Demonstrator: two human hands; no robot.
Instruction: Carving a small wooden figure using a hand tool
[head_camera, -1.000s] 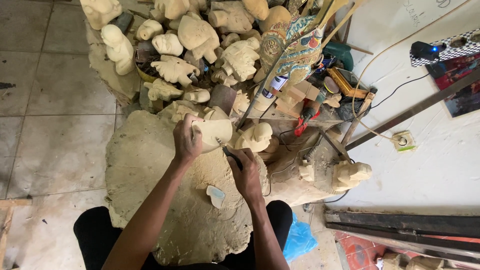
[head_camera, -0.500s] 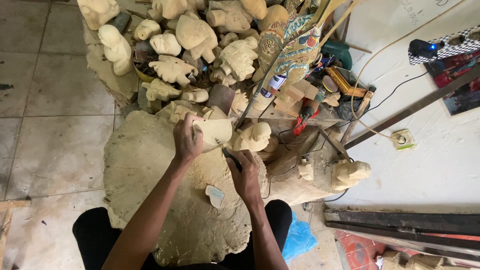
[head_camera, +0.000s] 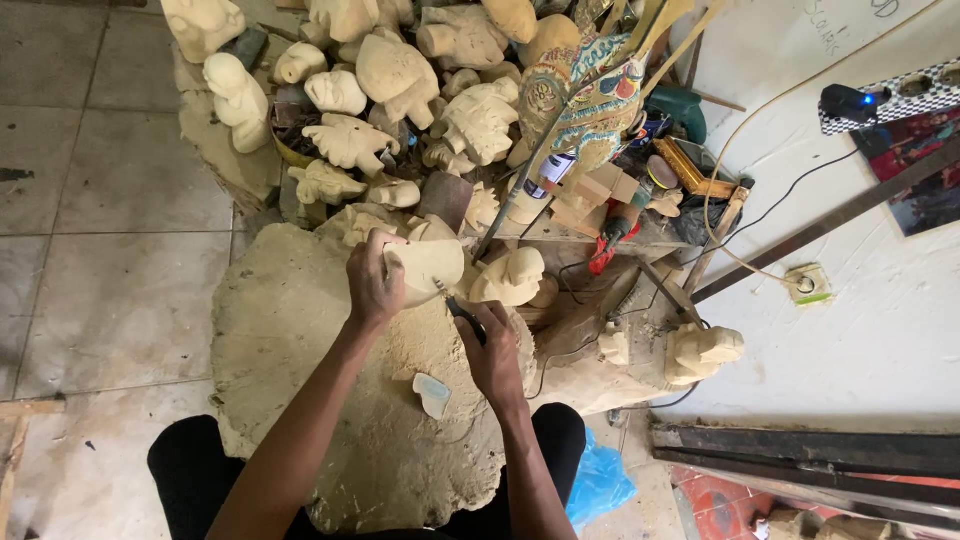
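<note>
My left hand (head_camera: 372, 282) grips a pale, rounded wooden carving (head_camera: 428, 268) and holds it upright over a big sawdust-covered slab (head_camera: 290, 360) in front of my knees. My right hand (head_camera: 492, 352) is closed on a dark-handled carving knife (head_camera: 458, 308), whose blade touches the lower right side of the carving. A small pale wood chip or block (head_camera: 433, 394) lies on the slab just below my right hand.
Several unfinished pale wooden figures (head_camera: 350, 142) are heaped beyond the slab. A painted flat puppet (head_camera: 585, 105), hand tools and wood blocks (head_camera: 600, 190) lie to the right. Another carved figure (head_camera: 702, 350), a cable, a wall socket (head_camera: 806, 283) and a blue bag (head_camera: 600, 482) sit nearby.
Both hands stay at the carving; the right hand and knife shift slightly against its lower edge. Nothing else has moved.
</note>
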